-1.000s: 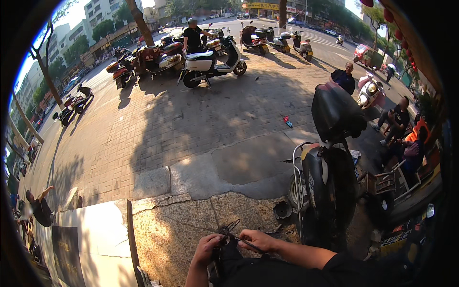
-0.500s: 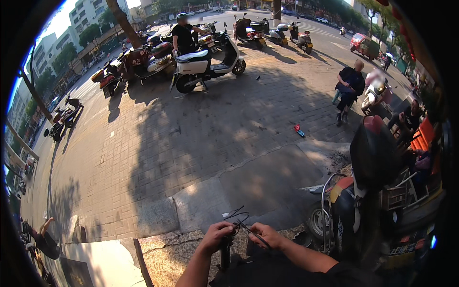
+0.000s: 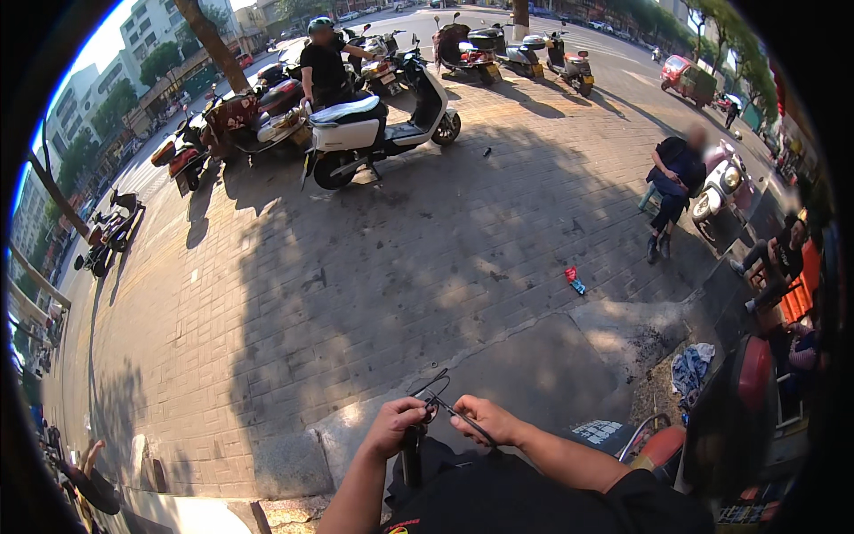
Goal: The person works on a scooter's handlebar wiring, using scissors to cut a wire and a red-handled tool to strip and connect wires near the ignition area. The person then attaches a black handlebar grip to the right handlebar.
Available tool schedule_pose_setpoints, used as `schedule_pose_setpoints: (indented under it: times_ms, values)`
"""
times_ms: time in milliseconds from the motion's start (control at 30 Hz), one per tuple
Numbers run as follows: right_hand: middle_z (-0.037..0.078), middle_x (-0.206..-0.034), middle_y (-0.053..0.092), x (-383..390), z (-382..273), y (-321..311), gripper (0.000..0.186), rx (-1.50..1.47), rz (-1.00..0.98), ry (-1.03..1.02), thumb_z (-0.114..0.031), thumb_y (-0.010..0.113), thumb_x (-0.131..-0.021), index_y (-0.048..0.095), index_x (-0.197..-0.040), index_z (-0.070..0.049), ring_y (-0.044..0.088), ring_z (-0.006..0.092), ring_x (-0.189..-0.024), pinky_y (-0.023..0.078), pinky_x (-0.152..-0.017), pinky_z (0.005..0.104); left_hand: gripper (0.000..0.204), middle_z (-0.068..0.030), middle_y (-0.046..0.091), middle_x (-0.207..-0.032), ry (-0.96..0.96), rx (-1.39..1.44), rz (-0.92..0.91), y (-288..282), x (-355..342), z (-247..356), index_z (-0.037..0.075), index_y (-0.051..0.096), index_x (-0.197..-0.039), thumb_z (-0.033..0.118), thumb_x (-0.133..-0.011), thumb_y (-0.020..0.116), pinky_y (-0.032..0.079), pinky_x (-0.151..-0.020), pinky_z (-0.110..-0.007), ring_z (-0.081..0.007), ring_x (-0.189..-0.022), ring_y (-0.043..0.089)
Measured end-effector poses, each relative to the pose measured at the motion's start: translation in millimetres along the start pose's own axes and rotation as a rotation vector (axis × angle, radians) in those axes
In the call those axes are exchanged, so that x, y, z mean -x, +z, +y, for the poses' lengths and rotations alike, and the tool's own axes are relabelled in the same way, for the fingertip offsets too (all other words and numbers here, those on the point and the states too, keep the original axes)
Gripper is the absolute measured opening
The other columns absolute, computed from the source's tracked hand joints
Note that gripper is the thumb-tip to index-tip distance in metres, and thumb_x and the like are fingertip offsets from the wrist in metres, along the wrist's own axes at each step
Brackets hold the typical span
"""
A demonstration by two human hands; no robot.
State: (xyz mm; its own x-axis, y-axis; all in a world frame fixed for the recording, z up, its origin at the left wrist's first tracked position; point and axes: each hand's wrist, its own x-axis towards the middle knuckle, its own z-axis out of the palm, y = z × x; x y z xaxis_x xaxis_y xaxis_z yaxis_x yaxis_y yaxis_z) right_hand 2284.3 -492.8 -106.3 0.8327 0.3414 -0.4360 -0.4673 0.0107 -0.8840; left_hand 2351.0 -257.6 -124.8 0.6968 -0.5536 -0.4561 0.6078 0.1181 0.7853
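Blk cable [image 3: 442, 403], shirt [image 3: 551, 512] w/ red print [image 3: 402, 525]

There were two grips: left grip [image 3: 398, 427] and right grip [image 3: 487, 421]. The black cable [image 3: 480, 432] overlapped itself; strands could not be counted. One helmeted person [image 3: 326, 71], one white scooter [image 3: 349, 136], three row scooters [image 3: 518, 59], one red three-wheeler [image 3: 687, 82], one packet [image 3: 576, 280] and one cloth [image 3: 691, 369] were tallied. The left scooter cluster [image 3: 233, 125] overlapped; count was unclear.

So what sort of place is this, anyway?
Most likely a city pavement beside a road: several scooters are parked on it, a red three-wheeler shows farther off, and multi-storey buildings rise in the background.
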Motion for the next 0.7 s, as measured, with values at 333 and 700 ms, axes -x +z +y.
schedule_pose_setpoints:
  times_ms: [333,700]
  values:
    - [0.000,-0.072,0.055,-240,-41,-211,0.031,0.041,0.173,-0.056,-0.027,0.066,-0.097,0.052,-0.111,-0.003,0.048,0.0052,-0.054,0.038,-0.047,0.0225,0.018,-0.0046,0.067,-0.085,-0.032,-0.122,-0.146,-55,-342,102,0.002,0.068,-0.102,0.017,-0.092,0.069,0.053,-0.060,-0.029,-0.0121,-0.067,0.062]
    - [-0.001,-0.071,0.056,-476,-150,-439,0.027,0.162,0.294,-0.227,-0.021,0.067,-0.095,0.054,-0.106,0.000,0.049,0.0047,-0.064,0.040,-0.059,0.0247,0.021,-0.0018,0.064,-0.083,0.009,-0.414,-0.149,-61,-670,265,0.002,0.068,-0.109,0.010,-0.090,0.065,0.050,-0.062,-0.028,-0.0105,-0.069,0.059]
